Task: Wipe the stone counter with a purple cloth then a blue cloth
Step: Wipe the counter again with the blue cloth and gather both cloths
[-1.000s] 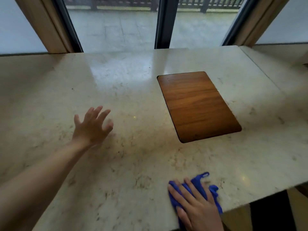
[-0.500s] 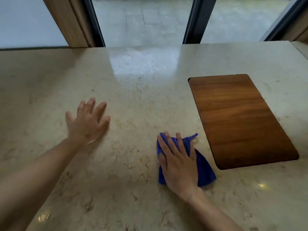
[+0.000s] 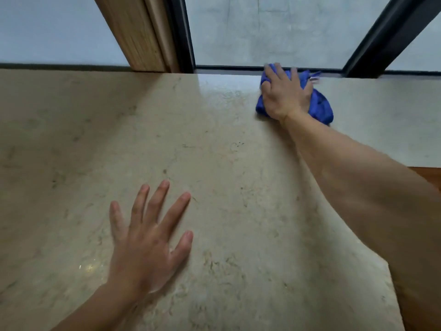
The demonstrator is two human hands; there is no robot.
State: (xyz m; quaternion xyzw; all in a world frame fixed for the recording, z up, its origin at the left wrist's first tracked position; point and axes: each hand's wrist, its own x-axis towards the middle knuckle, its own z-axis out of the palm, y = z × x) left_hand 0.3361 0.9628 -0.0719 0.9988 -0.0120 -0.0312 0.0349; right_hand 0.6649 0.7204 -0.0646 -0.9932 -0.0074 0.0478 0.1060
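A blue cloth [image 3: 318,106] lies bunched at the far edge of the beige stone counter [image 3: 226,163], right by the window frame. My right hand [image 3: 285,93] presses down flat on top of it, arm stretched far forward. My left hand [image 3: 149,237] rests flat on the bare counter near me, fingers spread, holding nothing. No purple cloth is in view.
A wooden post [image 3: 140,32] and dark window frames [image 3: 381,32] stand along the counter's far edge. A sliver of the brown wooden inset board [image 3: 427,175] shows at the right, mostly hidden by my right arm.
My right hand has pushed the blue cloth from the near middle of the counter out to the far edge by the window. My view moved forward; the left hand stayed flat on the stone.
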